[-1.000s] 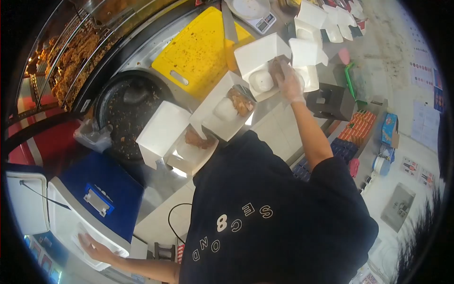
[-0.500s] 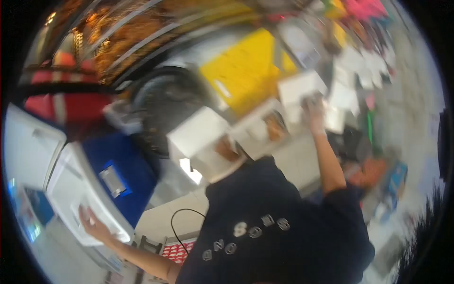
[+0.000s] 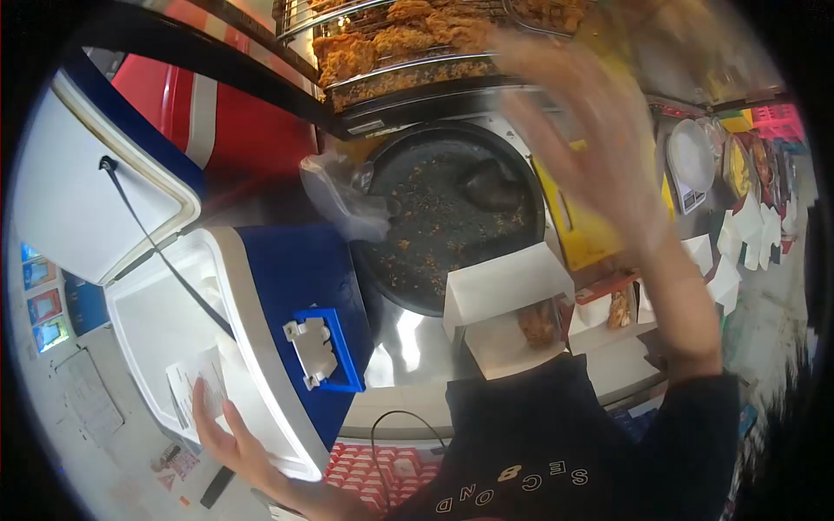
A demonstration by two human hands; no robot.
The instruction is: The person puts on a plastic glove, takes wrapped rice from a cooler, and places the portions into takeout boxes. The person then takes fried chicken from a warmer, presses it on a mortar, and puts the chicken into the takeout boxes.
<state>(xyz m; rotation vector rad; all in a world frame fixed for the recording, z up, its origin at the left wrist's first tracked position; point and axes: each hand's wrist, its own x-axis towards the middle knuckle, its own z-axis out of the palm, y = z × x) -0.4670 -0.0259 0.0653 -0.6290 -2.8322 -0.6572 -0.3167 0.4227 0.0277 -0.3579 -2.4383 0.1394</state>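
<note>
My left hand [image 3: 228, 438] reaches over the near rim of an open blue-and-white cooler box [image 3: 300, 252], fingers apart. Its fingertips overlap a white printed packet or paper [image 3: 198, 382] inside; whether they touch it I cannot tell. My right hand [image 3: 591, 143], blurred by motion, is raised above a yellow board [image 3: 586, 234], fingers stretched apart, with nothing visible in them. Below it, close to my body, stand an open white box [image 3: 508, 282] with a fried piece [image 3: 540, 324] inside and a smaller open box with food [image 3: 619, 310].
A round black pan [image 3: 434, 286] with crumbs and a dark scoop-like piece sits mid-counter, a clear plastic bag [image 3: 347, 204] at its left edge. Behind it, a rack holds fried pieces [image 3: 408, 43]. A white scale [image 3: 691, 161] stands right; the cooler's raised lid [image 3: 104, 174] is left.
My view has swung left. My right hand has left the white boxes and risen over the yellow board. My left hand stays at the cooler, now over the printed packet or paper.
</note>
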